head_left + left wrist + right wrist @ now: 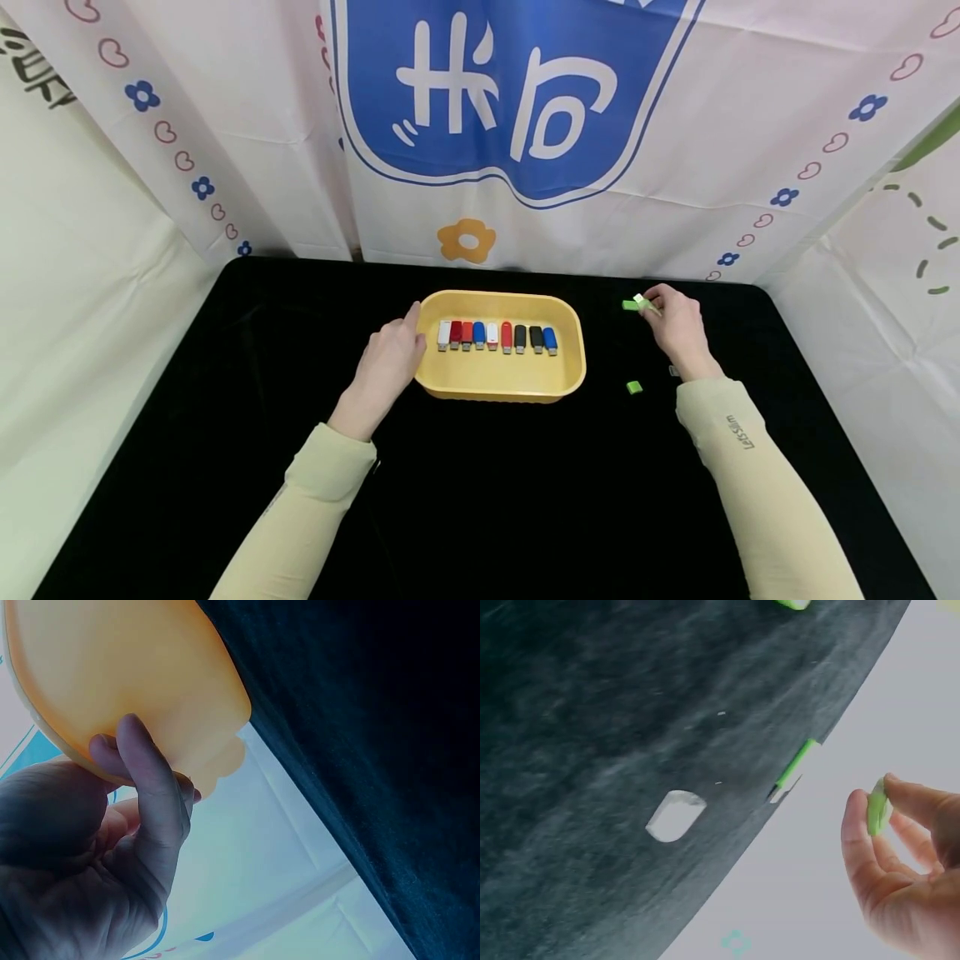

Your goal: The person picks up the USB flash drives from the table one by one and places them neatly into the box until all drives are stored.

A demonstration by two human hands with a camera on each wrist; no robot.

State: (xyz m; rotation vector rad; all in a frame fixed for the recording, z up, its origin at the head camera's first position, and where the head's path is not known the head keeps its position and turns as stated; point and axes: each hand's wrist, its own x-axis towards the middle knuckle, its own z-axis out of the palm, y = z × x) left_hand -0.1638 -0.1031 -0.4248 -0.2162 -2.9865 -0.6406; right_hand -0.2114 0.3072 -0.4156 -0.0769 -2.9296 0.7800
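My left hand (388, 354) holds the left end of a yellow tray (498, 395), gripping its rim between thumb and fingers; the tray's yellow wall (142, 660) fills the upper part of the left wrist view. A row of several USB sticks (506, 336) lies inside, in white, red, blue and black, metal plugs toward me. Far right on the table, my right hand (675, 321) pinches a small green USB stick (877, 808) between thumb and fingertips, its bright end pointing left in the head view. Beside it lies another green stick (629, 306).
Nearer to me on the black table (525, 500) lies a small green cap (634, 387). A whitish cap (675, 816) rests close to the right wrist. Printed white curtains (285, 192) stand behind the table and at both sides.
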